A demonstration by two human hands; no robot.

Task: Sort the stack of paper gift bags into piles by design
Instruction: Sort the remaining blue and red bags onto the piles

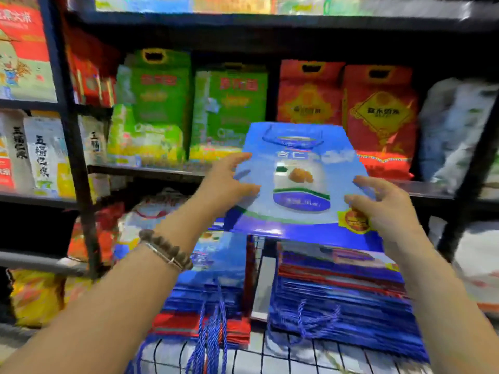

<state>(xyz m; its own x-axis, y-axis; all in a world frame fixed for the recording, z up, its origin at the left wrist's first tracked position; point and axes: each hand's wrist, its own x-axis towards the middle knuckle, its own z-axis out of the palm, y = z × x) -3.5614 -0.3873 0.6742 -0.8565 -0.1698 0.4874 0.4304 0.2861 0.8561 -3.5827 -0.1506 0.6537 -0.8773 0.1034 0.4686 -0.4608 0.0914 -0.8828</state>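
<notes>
From the head camera I see both of my hands raised in front of the shelving, sharing one flat blue gift bag [299, 182] printed with a white jar. My left hand [231, 182] grips the bag's left edge, thumb pressed on the printed face and the other fingers spread along and behind the edge. My right hand [384, 206] holds the lower right corner near the yellow seal, thumb on the front and fingers curled round the side. The bag is held tilted, its cord handle at the far end, above and apart from two piles on a wire grid surface [272, 357]. The left pile [213, 290] is mostly blue bags with red ones lower down, and its blue cords hang over the near edge. The right pile [343, 295] is mostly blue with a red layer near the top. A beaded bracelet [164, 249] sits on my left wrist. On the far shelf stand green sacks [162, 103] to the left and red sacks [378, 114] to the right.
</notes>
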